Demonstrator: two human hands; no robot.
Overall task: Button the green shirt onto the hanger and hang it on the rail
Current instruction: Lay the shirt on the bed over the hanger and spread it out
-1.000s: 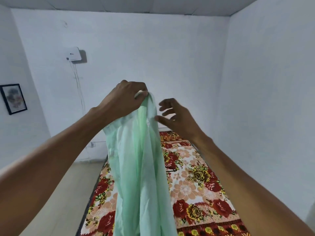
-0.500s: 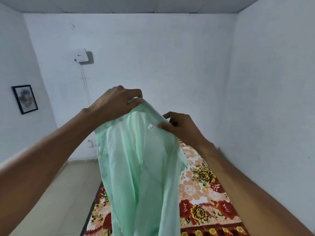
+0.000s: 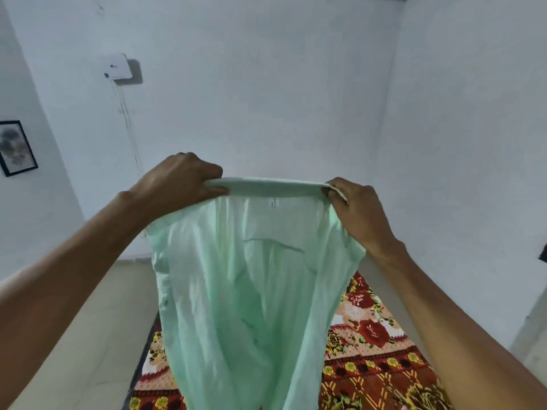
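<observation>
White walls [image 3: 266,84] fill most of the frame, meeting in corners at the upper left and upper right. A bed [image 3: 373,359] with a red, yellow and cream floral cover occupies the lower centre and lower right, running away from the camera toward the far wall. Pale floor tiles [image 3: 97,335] show at the lower left, beside the bed.

The green shirt [image 3: 245,291] hangs in the middle of the frame, above the bed and in front of it, spread wide at the top and draping down past the bottom edge. Its collar [image 3: 275,186] is stretched into a nearly level band between the two hands, and the inside of the shirt faces the camera, with a small white label [image 3: 273,203] just below the collar band.

Both bare forearms reach in from the lower corners. The left hand [image 3: 177,182], left of centre, is closed on the left end of the collar, its fingers [image 3: 211,173] curled over the fabric with the thumb beneath. The right hand [image 3: 358,208], right of centre, pinches the right end of the collar, fingers folded tight around the cloth.

A framed picture [image 3: 16,147] hangs at the left edge of the frame. A small white box [image 3: 118,66] is mounted on the wall at the upper left, with thin wires trailing down from it.
</observation>
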